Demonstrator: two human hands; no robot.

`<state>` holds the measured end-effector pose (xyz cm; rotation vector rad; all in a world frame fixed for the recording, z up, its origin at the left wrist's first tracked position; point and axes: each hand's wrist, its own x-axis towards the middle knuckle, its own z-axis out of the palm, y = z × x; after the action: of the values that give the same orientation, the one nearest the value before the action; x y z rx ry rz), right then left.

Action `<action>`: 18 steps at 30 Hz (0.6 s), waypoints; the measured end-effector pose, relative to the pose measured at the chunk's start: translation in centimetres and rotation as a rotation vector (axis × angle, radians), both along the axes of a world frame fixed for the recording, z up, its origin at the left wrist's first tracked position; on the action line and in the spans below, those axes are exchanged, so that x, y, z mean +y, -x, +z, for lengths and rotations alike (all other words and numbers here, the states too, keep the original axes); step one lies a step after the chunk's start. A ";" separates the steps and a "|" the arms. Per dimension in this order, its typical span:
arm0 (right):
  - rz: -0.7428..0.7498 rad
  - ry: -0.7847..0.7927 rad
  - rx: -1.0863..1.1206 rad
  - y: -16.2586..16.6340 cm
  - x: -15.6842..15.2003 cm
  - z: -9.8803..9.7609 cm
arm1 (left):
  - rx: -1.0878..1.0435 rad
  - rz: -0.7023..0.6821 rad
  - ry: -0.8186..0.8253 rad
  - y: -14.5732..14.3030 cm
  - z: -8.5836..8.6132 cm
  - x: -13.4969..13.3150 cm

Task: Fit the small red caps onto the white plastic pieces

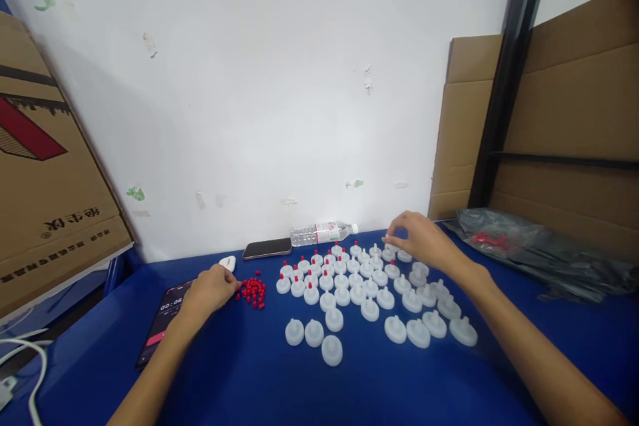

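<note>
Left hand [212, 289]: rests on the blue surface [249, 379], fingers curled loosely, tips just beside the red pellets [253, 293]. Cannot tell whether a pellet is pinched.
Right hand [419, 239]: reaches over the far right edge of the white caps [369, 289], fingertips drawn close together and touching a cap there. Cannot tell whether it is gripped or only touched.
White caps: a loose spread of many in the middle of the surface, between the two hands. The far-left ones carry red tips; the nearer and right-hand ones are plain white.
Red pellets: a small heap left of the caps, apart from them.
Under the left wrist: timer phone [164, 323], screen lit, partly covered by the forearm.
Behind the left hand: small white object [227, 263], then a dark phone [267, 248] lying flat.
Along the wall [249, 80]: water bottle [323, 233] on its side, just behind the caps.
Right side: black bag [539, 253], crumpled, something red showing through it; cardboard sheets [574, 113] stand behind it.
Left side: cardboard box [44, 180] leaning in; white cable [24, 359] below it.
</note>
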<state>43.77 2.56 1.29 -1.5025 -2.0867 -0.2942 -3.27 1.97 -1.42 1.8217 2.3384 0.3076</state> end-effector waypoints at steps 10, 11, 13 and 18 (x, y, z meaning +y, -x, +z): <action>-0.042 0.436 -0.032 -1.2 0.1 -0.6 | 0.107 0.116 -0.269 -3.0 3.0 -2.1; -0.039 0.450 -0.035 -1.2 0.2 -0.8 | 0.100 0.113 -0.293 -3.3 3.2 -2.3; -0.037 0.470 -0.038 -1.3 0.2 -1.0 | 0.093 0.094 -0.331 -3.7 3.3 -2.5; -0.044 0.375 -0.013 -1.4 0.5 -0.6 | 0.089 0.038 -0.434 -4.3 3.2 -2.7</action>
<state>45.21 3.09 0.68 -1.7621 -2.2082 0.0787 1.04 -0.71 1.76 2.0046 2.5184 0.8112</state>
